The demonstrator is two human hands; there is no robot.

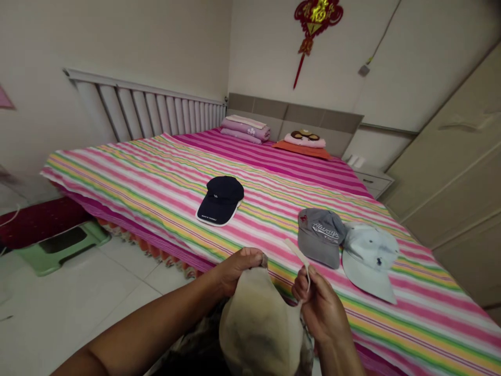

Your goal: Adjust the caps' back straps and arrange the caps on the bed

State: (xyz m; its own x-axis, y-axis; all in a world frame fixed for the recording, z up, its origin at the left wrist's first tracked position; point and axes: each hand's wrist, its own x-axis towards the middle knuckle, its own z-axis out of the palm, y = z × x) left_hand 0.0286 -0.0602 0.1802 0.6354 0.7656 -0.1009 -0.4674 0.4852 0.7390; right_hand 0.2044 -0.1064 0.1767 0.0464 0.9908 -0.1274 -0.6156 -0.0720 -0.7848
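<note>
A pale cream cap [260, 324] with dark smudges is held low at the front edge of the bed, between both hands. My left hand [238, 269] pinches the cap's edge beside a small greyish piece at the end of its strap. In my right hand [319, 303] is the cap's other, light strap, gripped between thumb and fingers, its free end pointing up and left. Beyond the hands, a navy cap [223, 196] lies on the bed. To the right lie a grey cap [321, 235] with lettering and a pale blue cap [370, 256], touching each other.
The bed has a striped cover [156, 183]. Folded bedding [245, 129] and a pink pillow [307, 140] lie by the headboard [270, 112]. A green stool [64, 245] stands on the tiled floor at left, a nightstand [373, 180] at the far right, and a wardrobe [454, 172] along the right.
</note>
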